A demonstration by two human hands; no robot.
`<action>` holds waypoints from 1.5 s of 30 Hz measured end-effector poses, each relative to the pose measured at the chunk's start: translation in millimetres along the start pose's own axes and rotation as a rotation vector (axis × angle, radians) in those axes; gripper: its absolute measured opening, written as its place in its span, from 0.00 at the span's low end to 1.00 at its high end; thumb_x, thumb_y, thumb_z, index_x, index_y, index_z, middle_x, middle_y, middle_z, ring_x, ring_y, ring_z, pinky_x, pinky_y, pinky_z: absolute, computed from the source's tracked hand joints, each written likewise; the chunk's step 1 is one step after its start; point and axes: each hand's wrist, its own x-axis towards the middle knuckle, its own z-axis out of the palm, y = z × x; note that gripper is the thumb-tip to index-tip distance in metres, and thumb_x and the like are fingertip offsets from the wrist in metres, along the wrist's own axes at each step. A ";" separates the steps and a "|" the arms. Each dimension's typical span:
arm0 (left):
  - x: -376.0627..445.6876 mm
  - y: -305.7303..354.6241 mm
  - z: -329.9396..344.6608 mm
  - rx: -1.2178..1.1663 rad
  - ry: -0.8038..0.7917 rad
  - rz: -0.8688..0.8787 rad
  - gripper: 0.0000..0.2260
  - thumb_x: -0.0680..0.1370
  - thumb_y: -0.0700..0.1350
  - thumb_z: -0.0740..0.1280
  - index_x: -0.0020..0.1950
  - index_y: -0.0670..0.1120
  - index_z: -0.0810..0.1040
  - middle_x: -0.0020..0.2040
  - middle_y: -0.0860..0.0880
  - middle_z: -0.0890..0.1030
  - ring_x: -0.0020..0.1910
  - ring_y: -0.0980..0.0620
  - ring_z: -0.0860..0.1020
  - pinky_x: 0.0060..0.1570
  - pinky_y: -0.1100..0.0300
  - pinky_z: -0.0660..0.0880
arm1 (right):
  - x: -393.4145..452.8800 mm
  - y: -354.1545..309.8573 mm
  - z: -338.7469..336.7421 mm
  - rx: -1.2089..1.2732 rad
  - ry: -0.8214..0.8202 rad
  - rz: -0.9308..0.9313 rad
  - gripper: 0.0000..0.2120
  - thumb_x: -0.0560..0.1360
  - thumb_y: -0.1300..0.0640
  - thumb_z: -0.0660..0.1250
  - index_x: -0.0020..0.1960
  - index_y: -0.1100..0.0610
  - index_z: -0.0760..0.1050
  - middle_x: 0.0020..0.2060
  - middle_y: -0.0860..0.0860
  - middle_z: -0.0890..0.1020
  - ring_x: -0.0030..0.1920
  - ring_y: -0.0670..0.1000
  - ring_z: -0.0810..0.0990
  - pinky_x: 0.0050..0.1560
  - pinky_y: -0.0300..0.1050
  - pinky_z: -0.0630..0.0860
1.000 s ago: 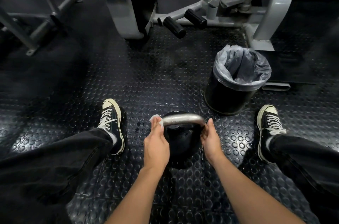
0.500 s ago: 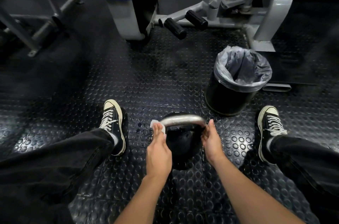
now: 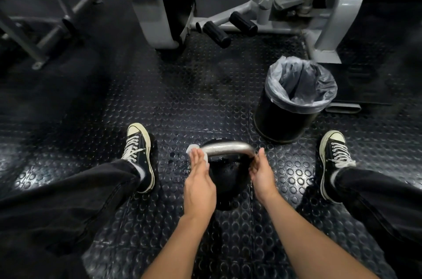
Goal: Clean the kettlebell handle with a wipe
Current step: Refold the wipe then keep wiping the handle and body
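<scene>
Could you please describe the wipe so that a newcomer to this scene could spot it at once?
Start at the black bin with the grey plastic liner on the studded rubber floor; nearer the person stands a round black kettlebell with a bare metal handle. At that handle's left end, the left hand presses a small white wipe, the only white scrap there.

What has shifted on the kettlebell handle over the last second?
Little. The left hand keeps the wipe pressed on the left bend of the kettlebell handle, working it slightly down that side. The right hand still steadies the right bend. Nothing was let go. The kettlebell and trash bin stayed put.
</scene>
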 end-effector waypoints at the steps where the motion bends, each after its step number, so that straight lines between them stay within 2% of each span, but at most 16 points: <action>1: -1.8 0.4 1.8 0.005 -0.003 0.023 0.25 0.84 0.36 0.56 0.80 0.50 0.59 0.78 0.58 0.54 0.76 0.63 0.53 0.72 0.73 0.47 | 0.8 1.0 -0.6 -0.004 0.008 0.001 0.24 0.80 0.33 0.56 0.59 0.48 0.81 0.54 0.46 0.86 0.59 0.44 0.81 0.63 0.42 0.72; 6: -13.4 1.5 9.3 -0.008 0.040 -0.007 0.26 0.83 0.34 0.57 0.80 0.48 0.58 0.78 0.56 0.55 0.77 0.59 0.56 0.69 0.78 0.48 | 2.7 3.7 -0.9 -0.017 0.007 -0.024 0.24 0.81 0.34 0.54 0.55 0.47 0.82 0.51 0.45 0.87 0.56 0.43 0.82 0.61 0.42 0.73; 12: -9.3 25.0 24.6 -0.120 0.139 -0.191 0.20 0.85 0.42 0.55 0.78 0.46 0.66 0.77 0.47 0.65 0.76 0.49 0.65 0.74 0.60 0.60 | 8.6 9.2 -3.3 -0.016 0.024 -0.012 0.24 0.81 0.34 0.54 0.54 0.47 0.82 0.50 0.42 0.87 0.55 0.41 0.82 0.62 0.42 0.72; 14: -13.3 37.5 30.3 -0.184 0.186 -0.290 0.19 0.85 0.46 0.53 0.76 0.47 0.69 0.70 0.41 0.75 0.69 0.44 0.74 0.70 0.51 0.70 | 9.9 10.0 -2.4 -0.034 0.021 -0.025 0.24 0.80 0.33 0.55 0.54 0.47 0.83 0.51 0.42 0.87 0.58 0.43 0.81 0.64 0.45 0.71; 16: -10.7 49.8 29.7 -0.227 0.241 -0.374 0.18 0.85 0.47 0.53 0.73 0.47 0.72 0.61 0.39 0.81 0.62 0.41 0.78 0.64 0.48 0.74 | 10.7 11.2 -2.3 -0.034 0.025 -0.019 0.26 0.78 0.31 0.56 0.55 0.47 0.83 0.52 0.44 0.87 0.60 0.46 0.81 0.67 0.47 0.71; 19: 6.7 63.8 22.9 -0.285 0.276 -0.530 0.17 0.85 0.46 0.53 0.68 0.44 0.76 0.54 0.40 0.83 0.57 0.39 0.79 0.57 0.47 0.76 | 8.6 9.7 -3.6 -0.028 0.026 -0.005 0.29 0.75 0.27 0.58 0.55 0.48 0.84 0.54 0.47 0.87 0.60 0.47 0.82 0.70 0.50 0.71; 22: 15.4 76.8 15.8 -0.332 0.272 -0.647 0.17 0.86 0.46 0.52 0.66 0.41 0.76 0.56 0.40 0.80 0.56 0.40 0.77 0.57 0.47 0.75 | 7.1 8.5 -1.5 -0.031 0.047 0.005 0.34 0.65 0.20 0.61 0.53 0.45 0.86 0.54 0.47 0.87 0.60 0.48 0.82 0.72 0.53 0.69; 25: 12.4 83.5 14.4 -0.386 0.256 -0.669 0.17 0.86 0.46 0.52 0.66 0.41 0.76 0.57 0.40 0.80 0.58 0.39 0.78 0.58 0.46 0.76 | 6.9 7.8 -1.3 -0.014 0.053 0.016 0.42 0.59 0.17 0.63 0.58 0.47 0.84 0.56 0.47 0.86 0.62 0.48 0.81 0.73 0.54 0.69; 29: 22.6 87.3 17.1 -0.560 0.270 -0.813 0.17 0.85 0.43 0.53 0.71 0.42 0.73 0.64 0.42 0.78 0.60 0.41 0.77 0.55 0.52 0.72 | 6.6 8.4 -1.1 0.005 0.042 0.014 0.43 0.62 0.19 0.63 0.62 0.49 0.82 0.57 0.47 0.86 0.62 0.48 0.81 0.73 0.53 0.69; 31: 34.6 87.9 16.5 -0.761 0.304 -0.942 0.16 0.84 0.41 0.55 0.70 0.43 0.74 0.64 0.44 0.79 0.53 0.45 0.77 0.50 0.56 0.71 | 7.2 7.5 -0.9 0.010 0.040 0.010 0.41 0.62 0.19 0.64 0.60 0.49 0.82 0.56 0.47 0.86 0.62 0.48 0.81 0.72 0.52 0.70; 33: 41.3 84.9 13.1 -0.861 0.323 -1.015 0.15 0.83 0.40 0.56 0.67 0.42 0.75 0.60 0.46 0.81 0.51 0.47 0.78 0.48 0.56 0.72 | 1.8 3.4 0.7 0.003 0.030 0.010 0.34 0.69 0.24 0.62 0.57 0.50 0.83 0.54 0.48 0.87 0.60 0.48 0.83 0.69 0.50 0.72; 36: 35.0 85.7 7.1 -0.846 0.337 -0.954 0.17 0.85 0.43 0.56 0.72 0.41 0.72 0.66 0.45 0.77 0.62 0.45 0.77 0.59 0.55 0.73 | 4.1 5.2 0.0 0.025 0.024 -0.004 0.24 0.79 0.33 0.57 0.53 0.50 0.83 0.53 0.49 0.87 0.56 0.47 0.84 0.63 0.47 0.75; 39: 30.1 87.2 6.3 -0.839 0.340 -0.927 0.18 0.85 0.45 0.56 0.73 0.42 0.70 0.68 0.46 0.76 0.64 0.46 0.76 0.60 0.57 0.70 | 5.9 7.8 -1.5 0.006 0.042 0.014 0.33 0.68 0.22 0.62 0.55 0.47 0.84 0.55 0.48 0.86 0.60 0.48 0.82 0.68 0.50 0.72; 41: 33.0 89.5 4.0 -0.862 0.317 -0.975 0.16 0.85 0.41 0.56 0.71 0.40 0.72 0.64 0.45 0.78 0.55 0.47 0.76 0.54 0.58 0.69 | 7.1 9.5 -1.9 0.016 0.042 0.020 0.40 0.58 0.18 0.64 0.55 0.48 0.84 0.55 0.48 0.87 0.60 0.49 0.82 0.68 0.51 0.72; 43: 37.2 87.7 -0.7 -0.888 0.290 -1.022 0.14 0.84 0.38 0.57 0.67 0.39 0.74 0.59 0.45 0.79 0.50 0.48 0.75 0.51 0.58 0.70 | 7.3 9.8 -1.6 0.015 0.054 0.035 0.44 0.57 0.17 0.65 0.58 0.49 0.83 0.56 0.49 0.86 0.61 0.50 0.81 0.70 0.53 0.72; 45: 38.1 86.6 -3.3 -0.876 0.278 -1.017 0.15 0.84 0.37 0.56 0.68 0.39 0.74 0.62 0.45 0.79 0.53 0.48 0.76 0.51 0.58 0.71 | 8.6 11.3 -3.2 0.003 0.068 0.043 0.45 0.58 0.17 0.64 0.61 0.49 0.82 0.58 0.49 0.85 0.62 0.51 0.80 0.71 0.55 0.70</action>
